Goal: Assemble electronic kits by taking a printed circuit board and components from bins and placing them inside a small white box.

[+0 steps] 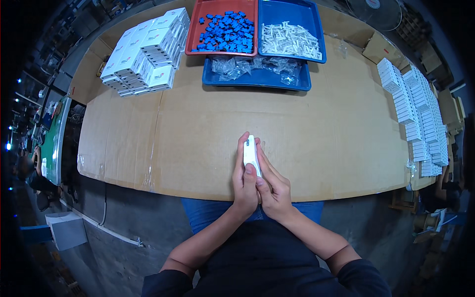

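A slim white oblong piece (251, 154) with a small dark patch near its far end stands between my two hands, above the near middle of the cardboard-covered table (213, 128). My left hand (243, 187) is closed along its left side, the thumb lying on the near part. From the right, my right hand (275, 192) presses against it with the fingers stretched along its edge and the thumb close to the left thumb. The lower end of the piece is hidden by my thumbs and palms. Its exact kind cannot be made out.
At the back, a red tray (187, 42) holds small blue parts, and a blue tray (324, 52) holds slender white parts. A lower blue tray (257, 86) contains clear plastic bags. White boxes (141, 54) are stacked at the back left, more white boxes (415, 116) along the right edge.
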Tool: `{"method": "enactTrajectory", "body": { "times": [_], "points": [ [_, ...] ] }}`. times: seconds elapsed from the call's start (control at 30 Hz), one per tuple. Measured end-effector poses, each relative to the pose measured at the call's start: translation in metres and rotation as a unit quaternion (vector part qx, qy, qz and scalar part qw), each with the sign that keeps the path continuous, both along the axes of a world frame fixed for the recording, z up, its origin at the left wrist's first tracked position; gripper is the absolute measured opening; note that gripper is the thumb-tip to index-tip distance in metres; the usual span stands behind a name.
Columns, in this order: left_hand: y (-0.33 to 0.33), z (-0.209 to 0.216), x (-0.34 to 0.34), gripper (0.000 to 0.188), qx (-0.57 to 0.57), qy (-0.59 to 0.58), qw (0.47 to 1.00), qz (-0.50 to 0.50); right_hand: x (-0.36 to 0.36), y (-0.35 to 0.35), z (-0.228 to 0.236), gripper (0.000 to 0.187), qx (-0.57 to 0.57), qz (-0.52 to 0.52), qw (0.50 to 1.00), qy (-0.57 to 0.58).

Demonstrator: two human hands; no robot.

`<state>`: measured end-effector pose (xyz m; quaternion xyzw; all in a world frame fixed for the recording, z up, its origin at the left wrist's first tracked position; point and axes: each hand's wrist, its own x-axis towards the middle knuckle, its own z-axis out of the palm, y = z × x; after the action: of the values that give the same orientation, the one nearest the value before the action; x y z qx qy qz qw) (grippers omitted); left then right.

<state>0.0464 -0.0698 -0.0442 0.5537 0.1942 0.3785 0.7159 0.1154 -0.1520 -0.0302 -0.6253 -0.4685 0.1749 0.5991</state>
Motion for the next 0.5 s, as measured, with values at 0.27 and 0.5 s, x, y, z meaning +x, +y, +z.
{"method": "enactTrajectory", "body": {
  "times": [0.27,0.5],
  "points": [
    [-0.004,-0.003,-0.004,0.096,-0.033,-0.02,0.999,-0.017,-0.005,-0.003,-0.002,0.05,0.011,0.01,1.0,-0.002],
    [-0.001,-0.001,-0.005,0.096,-0.043,-0.037,0.998,-0.001,-0.001,0.001,-0.001,0.052,0.018,0.039,0.999,0.027]
  ]
}}
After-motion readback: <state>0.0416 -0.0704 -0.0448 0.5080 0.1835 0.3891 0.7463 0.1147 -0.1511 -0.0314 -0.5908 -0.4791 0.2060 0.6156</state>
